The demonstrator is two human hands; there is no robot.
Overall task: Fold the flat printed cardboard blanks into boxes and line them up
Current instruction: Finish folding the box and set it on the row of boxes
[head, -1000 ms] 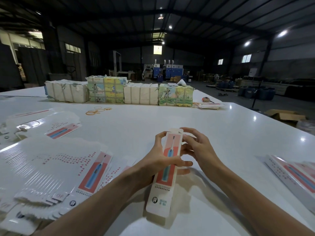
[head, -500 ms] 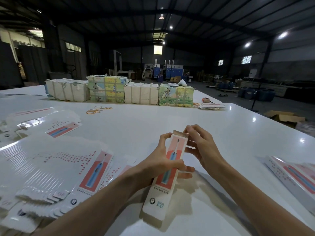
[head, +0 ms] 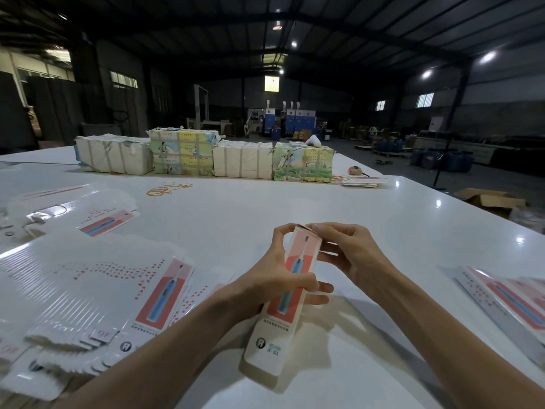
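1. Holds a long printed box (head: 278,329) tilted just above the white tabletop (head: 265,208), with the near end lower.
2. Wraps the left hand (head: 274,278) around the middle of the box, with the thumb across the printed face.
3. Pinches the flap at the far end of the box with the curled fingers of the right hand (head: 351,255).
4. Left of the box: a fanned pile of flat blanks (head: 88,290).
5. Right of the box: more printed cardboard (head: 507,299).
6. Far beyond the box: a row of wrapped bundles (head: 206,154), with rubber bands (head: 165,188) in front.
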